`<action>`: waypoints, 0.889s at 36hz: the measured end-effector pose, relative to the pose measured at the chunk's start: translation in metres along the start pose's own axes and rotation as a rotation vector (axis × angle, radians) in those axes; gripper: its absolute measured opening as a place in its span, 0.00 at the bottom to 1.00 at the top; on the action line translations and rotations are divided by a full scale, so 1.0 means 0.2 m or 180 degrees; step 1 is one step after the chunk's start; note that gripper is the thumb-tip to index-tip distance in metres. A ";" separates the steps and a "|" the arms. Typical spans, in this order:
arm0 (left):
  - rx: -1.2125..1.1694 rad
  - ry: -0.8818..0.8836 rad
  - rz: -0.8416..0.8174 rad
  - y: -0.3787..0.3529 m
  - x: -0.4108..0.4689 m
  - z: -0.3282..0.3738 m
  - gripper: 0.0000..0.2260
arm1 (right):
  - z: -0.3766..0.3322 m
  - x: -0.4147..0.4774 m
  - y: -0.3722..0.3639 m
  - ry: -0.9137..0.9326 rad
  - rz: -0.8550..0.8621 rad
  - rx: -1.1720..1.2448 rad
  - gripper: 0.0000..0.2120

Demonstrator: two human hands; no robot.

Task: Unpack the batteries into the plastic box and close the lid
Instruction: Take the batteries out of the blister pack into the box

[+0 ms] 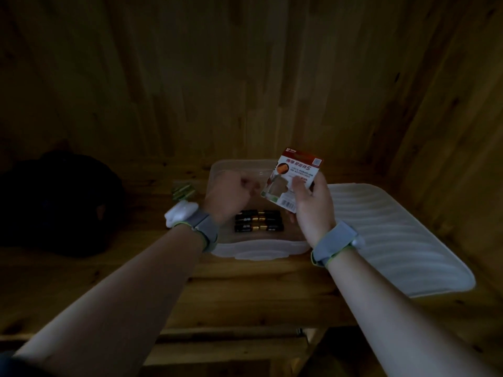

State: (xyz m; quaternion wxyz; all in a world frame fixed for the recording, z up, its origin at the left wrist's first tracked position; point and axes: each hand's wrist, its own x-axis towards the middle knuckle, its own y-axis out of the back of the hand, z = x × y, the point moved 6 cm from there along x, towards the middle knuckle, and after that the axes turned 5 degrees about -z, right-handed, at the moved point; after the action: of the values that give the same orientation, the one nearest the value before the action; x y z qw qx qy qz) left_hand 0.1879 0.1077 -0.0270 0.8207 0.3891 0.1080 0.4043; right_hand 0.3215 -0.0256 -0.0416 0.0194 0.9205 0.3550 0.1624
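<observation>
Okay, dim scene. Wood plank wall behind, same knotty wood on the table, grain visible.

Dark soft bag on the table far left, lumpy, details lost in shadow.

Lid: off the box, lying flat on the table just right of it. Translucent white plastic, a rounded rectangle with wavy ribs across its surface.

Box: translucent frosted plastic, rectangular with rounded corners. It sits open at table centre, with a latch tab on the near rim.

Right hand is over the box's right side and grips the pack, thumb across the front, fingers behind. The pack is a small card with a clear plastic blister, held tilted above the box. Red band at top, white face with an orange graphic and printed text, barcode at the lower corner. The blister looks see-through; contents unclear.

Left hand is over the box's left part, just beside the pack. Fingers are curled in and motion-blurred, so can't tell if it pinches anything.

Batteries: three cylinders on the box floor near the front, side by side and touching. Black wrap with a shiny gold band mid-body.

Small green ribbed item on the table just left of the box, too dim to identify.

Grey fabric band with a green edge on the left wrist, carrying a white module. The right wrist has a matching band.
</observation>
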 end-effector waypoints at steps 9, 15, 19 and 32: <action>-0.0598 -0.0269 -0.0276 0.00 -0.11 0.02 0.10 | -0.04 -0.03 -0.02 0.0003 -0.0279 -0.0001 0.12; -0.0863 -0.0058 -0.0243 -0.02 -0.14 0.02 0.10 | -0.04 -0.02 -0.02 -0.0138 -0.0393 0.0115 0.19; -0.0834 -0.0075 0.0001 0.02 -0.16 0.03 0.05 | -0.06 0.00 -0.06 -0.0111 -0.0638 -0.0001 0.17; -0.0884 0.0080 0.0499 0.17 -0.17 -0.05 0.10 | -0.10 0.01 -0.26 -0.0231 -0.1334 0.0425 0.18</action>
State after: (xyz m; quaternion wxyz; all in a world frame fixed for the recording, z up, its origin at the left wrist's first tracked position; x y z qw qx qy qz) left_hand 0.1410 0.1002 -0.0142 0.8310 0.2740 0.0306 0.4831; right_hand 0.2826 0.0131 -0.0295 0.0045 0.8310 0.5475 0.0977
